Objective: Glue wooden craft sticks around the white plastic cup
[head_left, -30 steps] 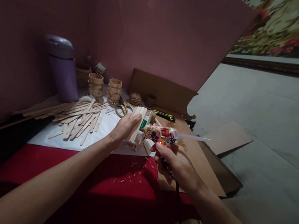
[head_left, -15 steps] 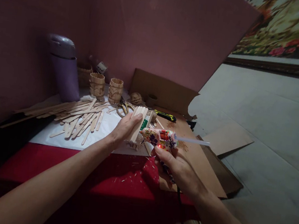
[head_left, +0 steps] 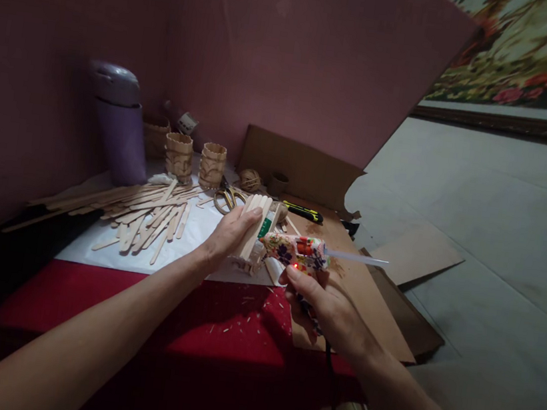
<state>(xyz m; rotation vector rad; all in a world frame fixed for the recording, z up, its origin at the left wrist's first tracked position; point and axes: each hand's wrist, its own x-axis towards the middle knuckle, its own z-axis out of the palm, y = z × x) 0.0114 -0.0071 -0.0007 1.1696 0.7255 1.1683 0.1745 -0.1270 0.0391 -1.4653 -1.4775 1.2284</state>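
My left hand [head_left: 232,236] is closed around a row of upright wooden craft sticks [head_left: 253,229]. The sticks lie against a rounded piece with a green label [head_left: 265,227], mostly hidden behind them. In my right hand [head_left: 324,299] is a flower-patterned hot glue gun [head_left: 290,251], gripped by its handle, with a small red light lit. Its nozzle points left and is right beside the lower part of the sticks; whether it touches, I cannot tell. A translucent glue stick [head_left: 360,259] juts from the gun's back.
Loose craft sticks [head_left: 151,216] lie piled on white paper at left. Behind stand two stick-built cups [head_left: 212,166] and a purple flask [head_left: 121,138]. Scissors [head_left: 226,200], a twine ball [head_left: 250,180] and a yellow-black cutter [head_left: 303,212] lie nearby. A black cord [head_left: 327,387] hangs from the gun.
The glue gun and my right hand have shifted slightly to the right, its nozzle a little off from the sticks. My left hand keeps its grip almost unmoved.
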